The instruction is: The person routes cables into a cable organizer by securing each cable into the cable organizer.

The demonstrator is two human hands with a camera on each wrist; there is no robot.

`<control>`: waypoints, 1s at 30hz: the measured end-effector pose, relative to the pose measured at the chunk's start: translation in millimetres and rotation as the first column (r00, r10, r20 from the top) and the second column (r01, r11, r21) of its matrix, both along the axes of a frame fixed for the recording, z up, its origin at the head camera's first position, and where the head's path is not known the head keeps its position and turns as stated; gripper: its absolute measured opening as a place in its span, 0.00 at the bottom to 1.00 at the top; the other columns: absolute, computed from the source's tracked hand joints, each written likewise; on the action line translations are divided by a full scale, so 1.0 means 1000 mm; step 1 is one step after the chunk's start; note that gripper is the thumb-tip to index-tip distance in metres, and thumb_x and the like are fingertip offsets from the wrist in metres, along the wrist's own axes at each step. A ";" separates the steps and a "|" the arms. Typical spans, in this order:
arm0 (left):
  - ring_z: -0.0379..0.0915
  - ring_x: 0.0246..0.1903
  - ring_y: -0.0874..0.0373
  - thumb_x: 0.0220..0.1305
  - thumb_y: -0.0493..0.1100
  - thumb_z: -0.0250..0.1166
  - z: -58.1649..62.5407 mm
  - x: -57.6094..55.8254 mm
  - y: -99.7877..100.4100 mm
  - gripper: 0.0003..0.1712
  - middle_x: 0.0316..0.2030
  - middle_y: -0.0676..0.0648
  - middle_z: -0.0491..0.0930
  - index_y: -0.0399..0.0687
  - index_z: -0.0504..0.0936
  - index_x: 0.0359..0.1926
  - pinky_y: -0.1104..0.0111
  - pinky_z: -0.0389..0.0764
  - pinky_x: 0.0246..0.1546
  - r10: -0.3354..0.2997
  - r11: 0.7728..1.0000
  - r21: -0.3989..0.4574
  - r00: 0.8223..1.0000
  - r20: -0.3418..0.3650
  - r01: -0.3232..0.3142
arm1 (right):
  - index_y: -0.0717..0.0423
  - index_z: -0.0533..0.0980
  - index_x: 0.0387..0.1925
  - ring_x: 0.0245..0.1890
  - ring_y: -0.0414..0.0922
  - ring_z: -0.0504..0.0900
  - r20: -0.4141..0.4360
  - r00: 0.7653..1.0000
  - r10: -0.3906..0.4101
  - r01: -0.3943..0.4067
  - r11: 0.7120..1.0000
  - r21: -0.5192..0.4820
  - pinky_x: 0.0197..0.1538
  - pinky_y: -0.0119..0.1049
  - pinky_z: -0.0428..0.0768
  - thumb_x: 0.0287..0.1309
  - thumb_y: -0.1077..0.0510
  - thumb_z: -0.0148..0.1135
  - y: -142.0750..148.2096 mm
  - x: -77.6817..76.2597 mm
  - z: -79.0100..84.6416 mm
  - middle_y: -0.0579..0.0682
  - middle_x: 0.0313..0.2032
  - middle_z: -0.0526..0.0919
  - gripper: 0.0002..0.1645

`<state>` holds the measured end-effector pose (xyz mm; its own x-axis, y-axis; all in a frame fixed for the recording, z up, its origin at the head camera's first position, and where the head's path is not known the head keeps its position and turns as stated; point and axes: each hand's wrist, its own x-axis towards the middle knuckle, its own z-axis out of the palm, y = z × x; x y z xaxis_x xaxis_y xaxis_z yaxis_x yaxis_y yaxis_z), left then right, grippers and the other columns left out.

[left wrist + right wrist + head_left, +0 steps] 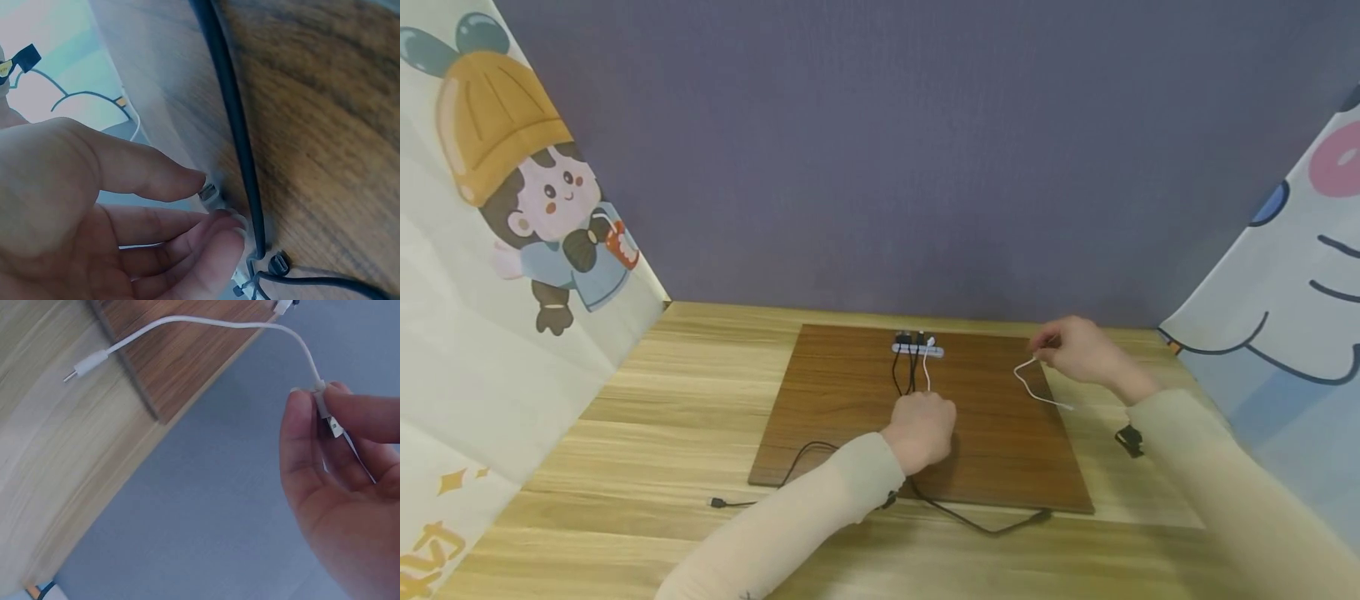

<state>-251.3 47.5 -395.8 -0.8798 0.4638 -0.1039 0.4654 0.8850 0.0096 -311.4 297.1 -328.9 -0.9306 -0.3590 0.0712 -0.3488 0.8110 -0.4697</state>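
My left hand (922,429) is over the middle of the brown board (842,358). In the left wrist view its thumb and fingertips pinch a pale plug (209,195), while a white cable (927,375) runs from a white USB hub (917,351) down to this hand. Beyond the board's right edge, my right hand (1084,350) pinches the USB plug (335,428) of a short white charging cable (212,324). That cable's slim other end (91,364) hangs free. Black plugs (905,337) sit at the hub.
Black cables cross the board; one ends in a plug (718,502) on the wooden table (625,467) at left, another in a plug (1040,516) by the board's front edge. A grey panel (865,167) stands behind, with printed sheets (445,317) at both sides.
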 end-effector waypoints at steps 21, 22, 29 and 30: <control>0.74 0.23 0.58 0.68 0.47 0.64 0.003 -0.027 -0.001 0.15 0.26 0.49 0.76 0.49 0.78 0.23 0.65 0.78 0.18 0.072 0.953 0.303 0.987 -0.142 -0.026 | 0.58 0.86 0.37 0.32 0.42 0.81 0.024 0.985 0.168 -0.167 0.985 -0.033 0.38 0.40 0.79 0.61 0.68 0.63 -0.052 -0.002 0.004 0.48 0.34 0.88 0.08; 0.74 0.24 0.58 0.69 0.47 0.64 0.003 -0.029 0.000 0.15 0.27 0.49 0.76 0.48 0.78 0.25 0.65 0.78 0.19 0.074 0.943 0.331 0.986 -0.151 -0.020 | 0.58 0.85 0.37 0.32 0.42 0.81 0.028 0.984 0.178 -0.176 0.983 -0.044 0.38 0.40 0.80 0.61 0.69 0.63 -0.053 -0.003 0.004 0.48 0.34 0.88 0.08; 0.69 0.18 0.62 0.72 0.43 0.63 0.013 -0.039 0.003 0.10 0.21 0.53 0.74 0.47 0.79 0.31 0.70 0.70 0.18 0.043 0.800 0.599 0.999 -0.002 -0.033 | 0.61 0.85 0.40 0.38 0.50 0.86 0.062 0.974 0.218 -0.211 0.972 -0.103 0.40 0.40 0.81 0.63 0.69 0.63 -0.061 -0.011 0.005 0.50 0.37 0.88 0.07; 0.69 0.17 0.62 0.72 0.42 0.62 0.013 -0.040 0.003 0.09 0.21 0.54 0.75 0.46 0.80 0.32 0.71 0.70 0.18 0.038 0.777 0.628 0.999 0.011 -0.036 | 0.62 0.85 0.40 0.39 0.52 0.86 0.068 0.973 0.219 -0.211 0.971 -0.111 0.40 0.40 0.81 0.64 0.69 0.63 -0.062 -0.012 0.006 0.51 0.37 0.88 0.07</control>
<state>-291.3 50.8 -382.6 -0.8976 0.3924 0.2011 0.4331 0.6995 0.5684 -323.4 235.4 -322.9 -0.8364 -0.5461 0.0471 -0.4682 0.6671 -0.5794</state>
